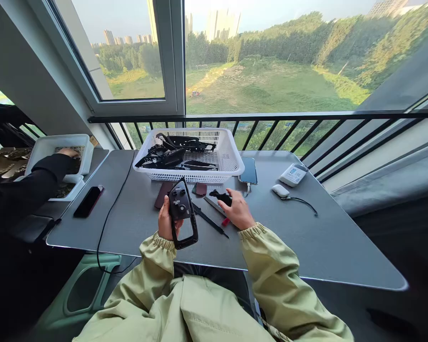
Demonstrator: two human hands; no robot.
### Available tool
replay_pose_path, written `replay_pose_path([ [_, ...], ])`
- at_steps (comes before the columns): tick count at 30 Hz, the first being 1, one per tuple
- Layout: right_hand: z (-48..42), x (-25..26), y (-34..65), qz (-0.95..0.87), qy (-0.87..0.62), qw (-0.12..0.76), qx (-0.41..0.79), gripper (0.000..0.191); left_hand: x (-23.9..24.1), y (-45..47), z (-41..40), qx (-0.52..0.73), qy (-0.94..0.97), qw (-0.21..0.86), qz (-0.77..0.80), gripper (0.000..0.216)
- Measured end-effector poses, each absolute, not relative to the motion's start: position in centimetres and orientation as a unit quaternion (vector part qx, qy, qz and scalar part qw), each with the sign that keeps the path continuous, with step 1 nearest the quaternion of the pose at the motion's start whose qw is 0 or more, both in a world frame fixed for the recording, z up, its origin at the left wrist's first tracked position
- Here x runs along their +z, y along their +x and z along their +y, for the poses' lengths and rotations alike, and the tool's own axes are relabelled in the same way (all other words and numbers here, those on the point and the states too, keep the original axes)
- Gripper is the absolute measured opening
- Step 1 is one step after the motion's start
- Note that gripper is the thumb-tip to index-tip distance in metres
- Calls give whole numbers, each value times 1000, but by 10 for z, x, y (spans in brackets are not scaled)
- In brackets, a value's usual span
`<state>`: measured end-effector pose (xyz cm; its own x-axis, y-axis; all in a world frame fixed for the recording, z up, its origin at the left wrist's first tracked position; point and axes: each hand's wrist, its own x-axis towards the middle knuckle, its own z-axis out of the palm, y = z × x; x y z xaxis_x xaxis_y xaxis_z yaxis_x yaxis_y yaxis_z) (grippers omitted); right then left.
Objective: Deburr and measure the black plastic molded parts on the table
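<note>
I hold a black plastic frame (181,209) up above the table, at 12 o'clock, close to me. Its top half has small round bumps and holes, and its bottom half is one big open hole. My left hand (167,223) is closed around its side and grips it. My right hand (238,210) is half open. Its fingers (231,195) curl down onto a small black plastic piece (219,197), but I cannot tell if they grip it. Next to that hand lies a flat metal tool with a red handle (214,205). A thin black stick tool (209,219) lies just by the frame. Two brown flat pads (200,189) lie past the frame, in front of a white plastic basket (228,152) of black plastic parts at 12 o'clock. On the grey table (306,247), a phone (248,171) sits at 1 o'clock, and a white mouse (280,191) at 2 o'clock. At 10 o'clock, another person's hand (68,152) reaches into a white tub (85,154).
</note>
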<state>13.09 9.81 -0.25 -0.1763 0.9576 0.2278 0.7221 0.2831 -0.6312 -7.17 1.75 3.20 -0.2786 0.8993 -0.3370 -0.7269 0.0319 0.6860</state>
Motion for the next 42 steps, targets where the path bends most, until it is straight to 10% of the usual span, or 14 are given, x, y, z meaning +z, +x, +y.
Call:
replay_pose_path([
  [13,77,-39,53,-790,-568,76,219,28,14,-84,16,676,106,627,373,20],
  [33,49,28,139,-696,-448,332,453,52,20,-82,5,539,198,706,415,34],
  [42,34,50,149,-840,-420,281,198,36,27,-76,5,471,249,729,429,46],
])
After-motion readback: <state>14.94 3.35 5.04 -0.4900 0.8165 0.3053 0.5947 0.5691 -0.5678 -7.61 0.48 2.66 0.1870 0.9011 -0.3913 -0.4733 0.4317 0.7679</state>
